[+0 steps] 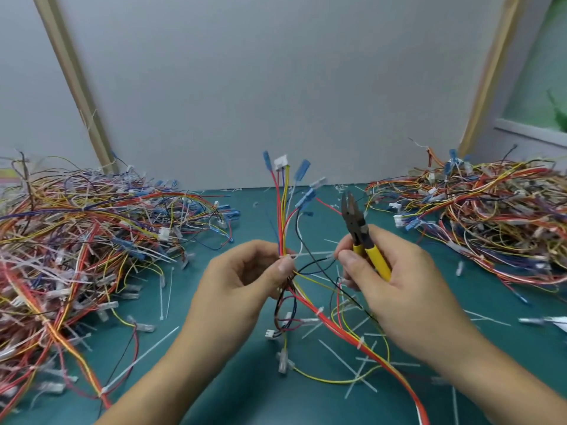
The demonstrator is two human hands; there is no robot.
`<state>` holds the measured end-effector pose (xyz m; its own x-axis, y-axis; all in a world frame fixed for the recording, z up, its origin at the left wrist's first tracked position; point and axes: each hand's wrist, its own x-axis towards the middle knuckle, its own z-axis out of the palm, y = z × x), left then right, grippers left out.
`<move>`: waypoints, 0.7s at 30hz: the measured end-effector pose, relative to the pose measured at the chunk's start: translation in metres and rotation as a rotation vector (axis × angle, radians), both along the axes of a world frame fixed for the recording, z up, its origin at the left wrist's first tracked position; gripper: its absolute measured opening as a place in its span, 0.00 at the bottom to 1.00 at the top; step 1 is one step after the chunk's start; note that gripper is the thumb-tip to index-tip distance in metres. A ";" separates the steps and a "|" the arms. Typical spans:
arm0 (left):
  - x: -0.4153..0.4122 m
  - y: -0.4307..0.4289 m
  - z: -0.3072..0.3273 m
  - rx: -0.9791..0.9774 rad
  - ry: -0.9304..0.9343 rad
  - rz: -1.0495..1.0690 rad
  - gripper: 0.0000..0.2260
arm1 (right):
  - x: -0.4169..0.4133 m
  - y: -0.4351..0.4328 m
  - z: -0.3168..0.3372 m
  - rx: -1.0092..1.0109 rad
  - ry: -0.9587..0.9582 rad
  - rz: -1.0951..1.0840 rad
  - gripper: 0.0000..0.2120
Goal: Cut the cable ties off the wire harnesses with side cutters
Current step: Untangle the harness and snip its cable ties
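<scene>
From the head camera, a green table top [214, 378] runs up to a plain grey wall [276, 87] crossed by two slanting wooden strips [70, 78], with a window [543, 72] at the far right. A big pile of wire harnesses [76, 240] covers the left side of the table and a second pile [491, 222] sits at the right – red, orange, yellow, blue and black wires tangled with clear and blue plugs. Loose white tie offcuts [346, 360] lie scattered over the table between and in front of the piles, several under the forearms. In the middle, lifted above the table, is one harness [283, 216]: its wires stand up from the left hand [245, 280] to a white connector [280, 162] and blue terminals [302, 170], and trail down in loops onto the table below. The left hand grips this harness, fingers curled round the bundle and the thumb pressed on it. A white cable tie [310, 254] stretches sideways from that thumb to the right hand [395, 280], which pinches its far end at the fingertips. The same hand holds the side cutters [359, 231] by their yellow handles – the dark blades point up and away, just beside the raised wires and not touching them.
</scene>
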<state>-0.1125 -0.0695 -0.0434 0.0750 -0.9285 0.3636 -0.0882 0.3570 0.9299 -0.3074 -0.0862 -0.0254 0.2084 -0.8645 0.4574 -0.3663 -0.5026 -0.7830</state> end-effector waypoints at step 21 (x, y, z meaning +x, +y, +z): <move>-0.017 0.007 -0.005 0.057 0.015 -0.017 0.05 | 0.013 0.008 -0.008 0.045 0.062 -0.002 0.11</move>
